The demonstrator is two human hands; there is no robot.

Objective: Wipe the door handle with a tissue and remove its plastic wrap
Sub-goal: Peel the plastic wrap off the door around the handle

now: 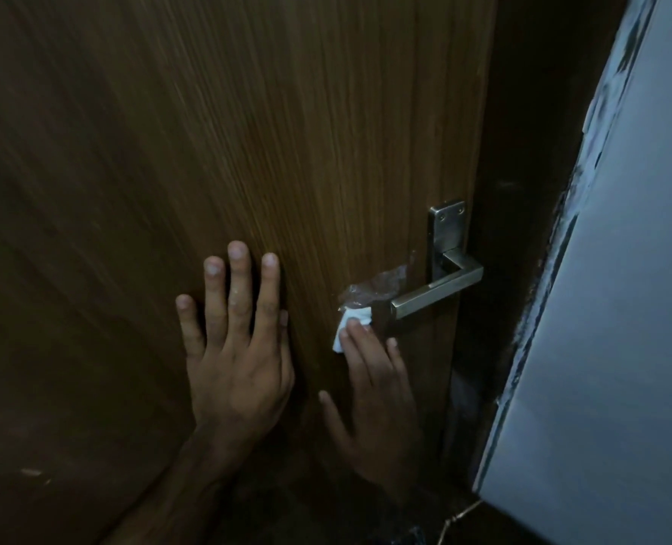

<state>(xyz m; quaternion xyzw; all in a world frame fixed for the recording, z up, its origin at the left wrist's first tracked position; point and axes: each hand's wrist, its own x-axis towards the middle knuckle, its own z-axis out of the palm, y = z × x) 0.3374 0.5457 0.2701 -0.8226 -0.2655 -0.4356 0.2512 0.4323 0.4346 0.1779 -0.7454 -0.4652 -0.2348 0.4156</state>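
Observation:
A square metal lever handle (436, 295) on its backplate (446, 230) sits near the right edge of the brown wooden door (247, 131). Crumpled clear plastic wrap (377, 287) clings to the lever's free left end. My right hand (373, 391) presses a small white tissue (350, 322) against that end from below, with its fingers around the tissue. My left hand (236, 336) lies flat on the door to the left of the handle, fingers spread and pointing up.
A dark door frame (531, 190) runs down the right side of the door. Beyond it stands a pale grey wall (621, 308) with a rough, marked edge. The floor at the bottom is dark.

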